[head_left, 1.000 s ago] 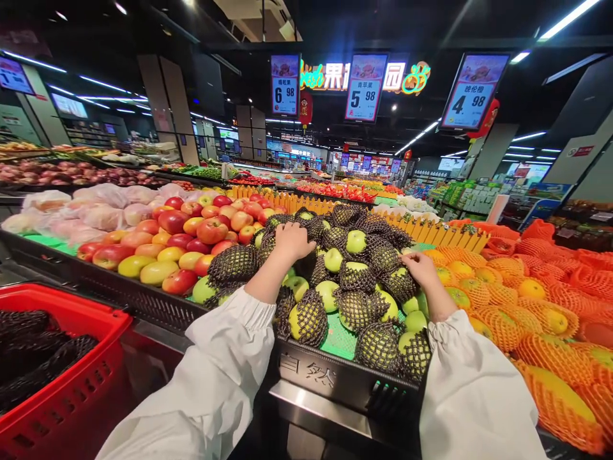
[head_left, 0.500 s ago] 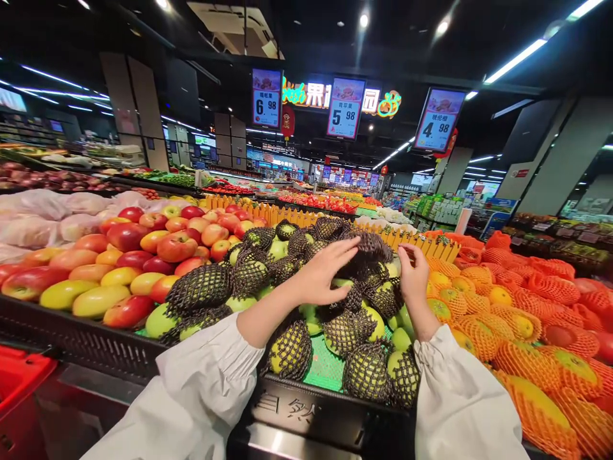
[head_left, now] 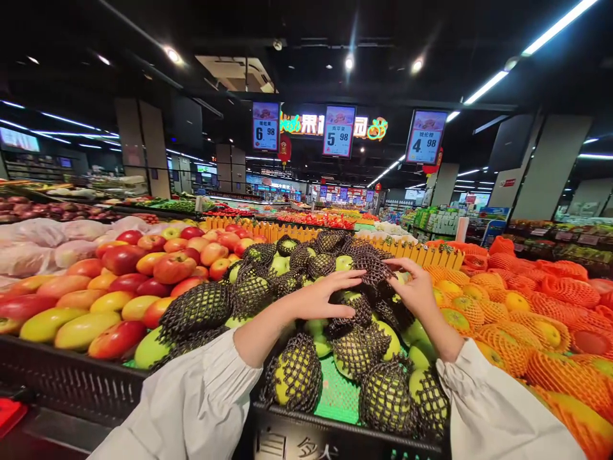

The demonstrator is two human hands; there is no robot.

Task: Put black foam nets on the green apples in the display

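Over a bin of green apples, many of them in black foam-net sleeves, both my hands are held out. My left hand [head_left: 329, 295] is open, palm down, its fingers stretched just in front of a black-netted apple [head_left: 373, 267] on top of the pile. At the right side of that apple, my right hand [head_left: 416, 286] has its index finger and thumb apart, the fingertips at the netting. Whether they press on it is hard to see. Below my hands lie more netted apples [head_left: 387, 395] and bare green apples [head_left: 421, 342].
Green matting [head_left: 338, 391] shows at the bin's front. Red and yellow apples [head_left: 175, 268] lie to the left, orange-netted fruit [head_left: 507, 332] to the right. A low yellow picket fence [head_left: 433, 255] runs behind. Price screens [head_left: 339, 131] hang overhead.
The view has tilted up a little. My right hand's fingers have spread from a pinch and moved left against the netted apple. My left hand stays stretched out beside it.
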